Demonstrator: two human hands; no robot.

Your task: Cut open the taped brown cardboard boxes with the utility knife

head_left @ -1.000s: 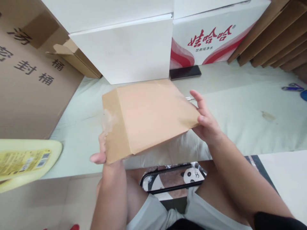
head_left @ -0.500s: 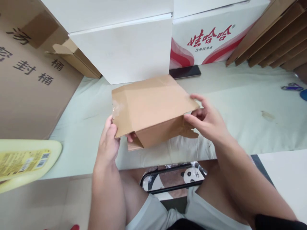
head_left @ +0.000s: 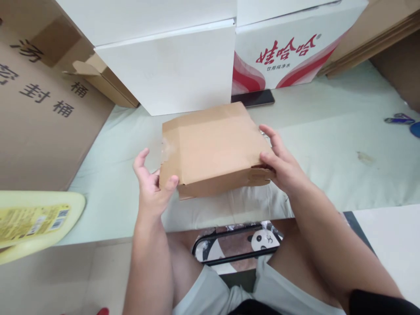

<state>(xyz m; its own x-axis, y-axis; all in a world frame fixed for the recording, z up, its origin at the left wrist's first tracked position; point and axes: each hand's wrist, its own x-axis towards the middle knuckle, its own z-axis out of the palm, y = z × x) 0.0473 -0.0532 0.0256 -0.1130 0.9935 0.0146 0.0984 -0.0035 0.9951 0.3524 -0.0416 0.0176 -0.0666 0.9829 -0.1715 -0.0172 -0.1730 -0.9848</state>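
A brown cardboard box (head_left: 216, 146) lies between my hands, its broad top facing up and a piece of clear tape on the left flap. My left hand (head_left: 152, 183) grips its left end, thumb over the near corner and index finger raised off the card. At the opposite end, my right hand (head_left: 284, 164) presses the right flap, with its thumb on the top edge and the other fingers around the side. Parts of the fingers on both hands are hidden behind the card. What the box contains cannot be seen.
Behind stand white cartons (head_left: 170, 70) and a dark phone (head_left: 256, 98). A large brown carton (head_left: 39, 131) rises at left, near a pale yellow bottle (head_left: 39, 223). Folded cardboard (head_left: 370, 39) leans back right; small blue objects (head_left: 400, 119) lie on the pale green cloth (head_left: 328, 144).
The box's left flap has been pressed down and its end looks closed. My left hand has shifted slightly right, its index finger lifted. The folded cardboard at back right has moved away.
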